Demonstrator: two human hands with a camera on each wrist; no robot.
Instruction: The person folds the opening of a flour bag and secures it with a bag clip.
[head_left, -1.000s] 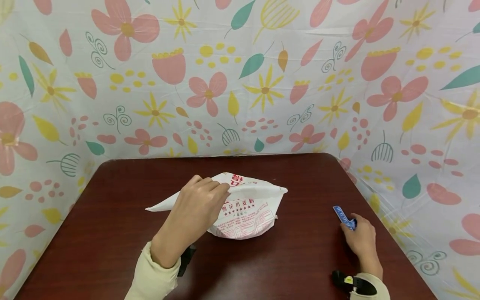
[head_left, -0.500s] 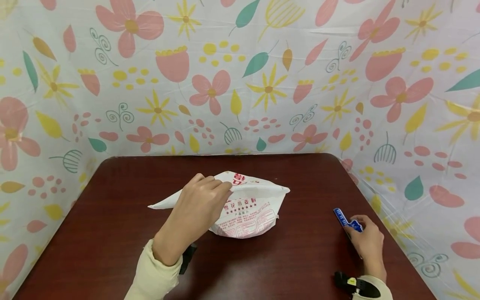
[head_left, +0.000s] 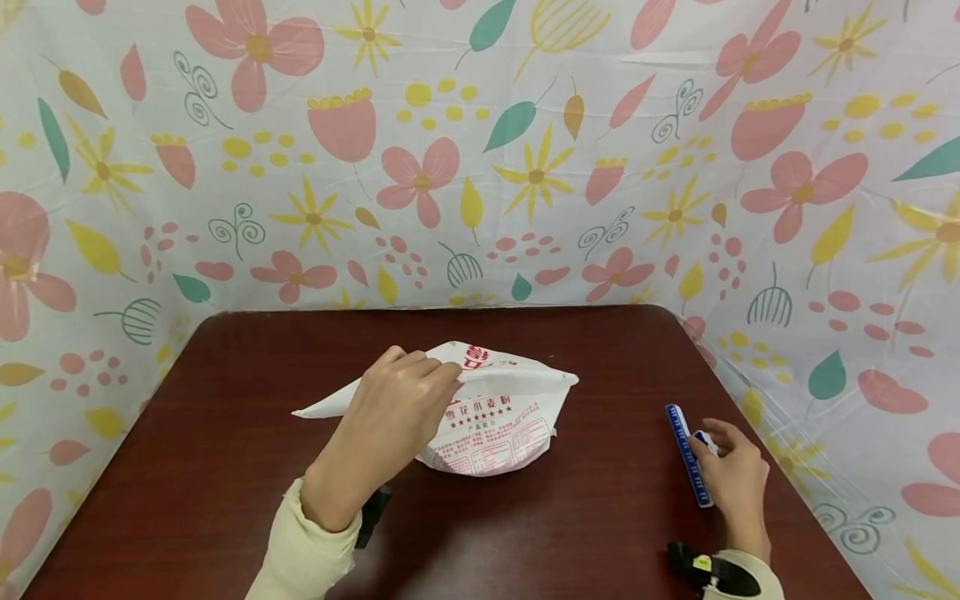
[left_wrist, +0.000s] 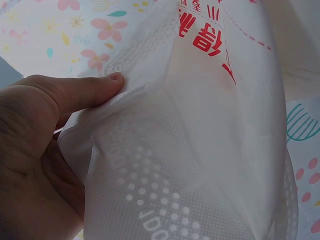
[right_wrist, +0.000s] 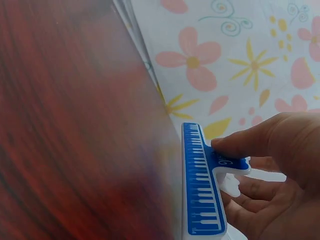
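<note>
A white bag [head_left: 495, 433] with red print, its text naming wheat flour, stands on the dark table at the centre. My left hand [head_left: 401, 408] grips its upper edge, and in the left wrist view the thumb [left_wrist: 102, 90] presses on the white bag material [left_wrist: 215, 135]. Off to the right, my right hand [head_left: 735, 475] pinches a blue and white clip [head_left: 688, 457] with a piano-key pattern. In the right wrist view the thumb lies on the clip's blue handle tab [right_wrist: 227, 162], and its long bar [right_wrist: 202, 185] points away from the palm.
The reddish-brown table [head_left: 247, 467] has rounded far corners. A floral curtain [head_left: 480, 167] hangs behind it and along both sides. Black camera straps [head_left: 712, 571] sit on the wrists, over pale sleeves.
My right hand has lifted and turned the clip, so its long patterned bar now shows fully. The left hand and the bag have stayed almost still.
</note>
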